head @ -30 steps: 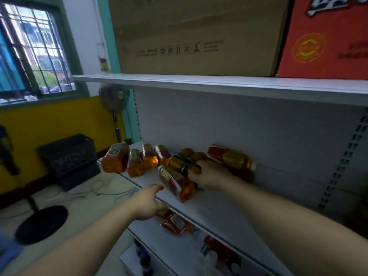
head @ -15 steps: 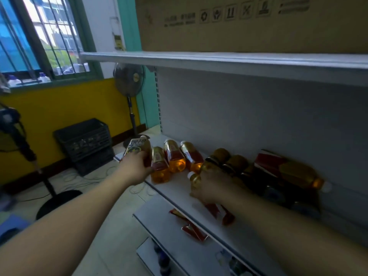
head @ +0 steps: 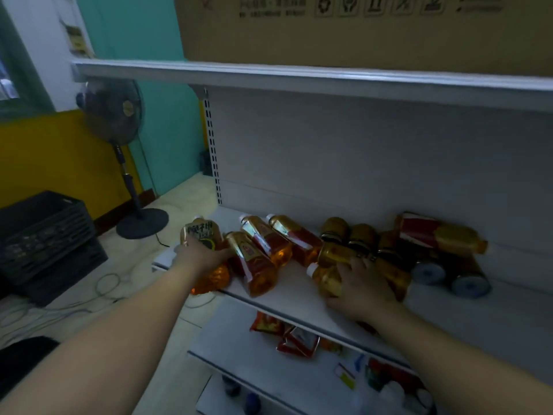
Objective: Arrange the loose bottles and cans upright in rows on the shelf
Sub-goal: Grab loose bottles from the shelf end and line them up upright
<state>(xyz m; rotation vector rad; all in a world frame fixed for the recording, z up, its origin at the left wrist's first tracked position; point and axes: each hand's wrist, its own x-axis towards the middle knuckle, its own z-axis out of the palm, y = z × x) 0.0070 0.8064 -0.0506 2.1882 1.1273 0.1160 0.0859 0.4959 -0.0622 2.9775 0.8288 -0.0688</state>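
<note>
Nearby, fan (head: 112,110), crate (head: 45,235), toppled bottles (head: 264,245) between hands (head: 203,256) (head: 362,286)

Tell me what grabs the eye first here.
A jumble of amber plastic bottles lies toppled along the white metal shelf. The left hand holds the leftmost bottle at the shelf's end, and the right hand holds a white-capped amber bottle mid-shelf. A brown cardboard box looms on the shelf above.

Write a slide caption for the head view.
Left hand grips the leftmost bottle, right hand a middle bottle, on the cluttered white shelf.
</note>
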